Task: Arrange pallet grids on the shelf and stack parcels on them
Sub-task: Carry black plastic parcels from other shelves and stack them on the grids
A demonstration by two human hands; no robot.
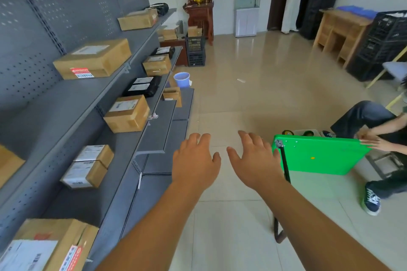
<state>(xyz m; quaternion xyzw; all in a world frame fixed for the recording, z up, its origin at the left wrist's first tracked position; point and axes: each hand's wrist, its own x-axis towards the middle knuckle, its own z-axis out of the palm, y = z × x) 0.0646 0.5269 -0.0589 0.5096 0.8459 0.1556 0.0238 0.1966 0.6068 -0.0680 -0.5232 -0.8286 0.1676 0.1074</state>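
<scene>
Both hands are out in front of me, just right of the shelf [66, 105], over floor tile. Left hand [195, 160]: palm down, fingers spread and slightly bent, holding nothing. Right hand [253, 160]: same, loose and empty. They're side by side and close, not touching each other or the shelf.

Parcels, by shelf tier:
- top tier: flat carton [94, 59] near me, far carton [137, 20] further along it
- middle tier: labelled carton [127, 114], black bagged parcels [143, 86] right behind it, small carton [156, 64] beyond those
- lower tier: double-label carton [88, 166]
- shelf's near end, bottom left corner of view: big carton [48, 246], partly cut off

The shelf's base deck [158, 129] is dark grey panels, with one low carton [172, 94] at the far end.

Black lattice stack [383, 46] is across the room, well away from the shelf, beside a wooden desk [339, 32]. A taller black stack [321, 6] stands against the back wall. I can't tell whether these are the pallet grids.

Green cart [319, 154] sits right of the shelf, just past my right hand, its black handle [285, 167] at the near edge. A seated person's hand [372, 140] rests on its far edge.

Blue bucket [182, 79] and black crate [195, 50] are on the floor off the shelf's far end.
</scene>
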